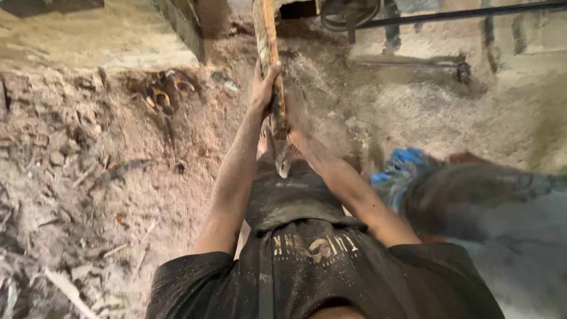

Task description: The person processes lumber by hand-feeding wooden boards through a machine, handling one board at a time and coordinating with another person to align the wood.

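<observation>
A long worn wooden handle [267,41] runs from the top of the view down toward my body. My left hand [264,82] grips it higher up, fingers wrapped around the shaft. My right hand [297,139] holds the lower end, close to my waist, partly hidden behind the handle. The tool's head is out of view beyond the top edge. Below the hands I see my dusty dark shirt [307,266] and shorts.
Loose dirt and rubble [71,147] with wood scraps cover the ground at left. A pair of sandals [165,91] lies on the soil. A concrete slab [100,35] sits at upper left. A blue bundle [401,165] and a dark round basin [472,195] are at right.
</observation>
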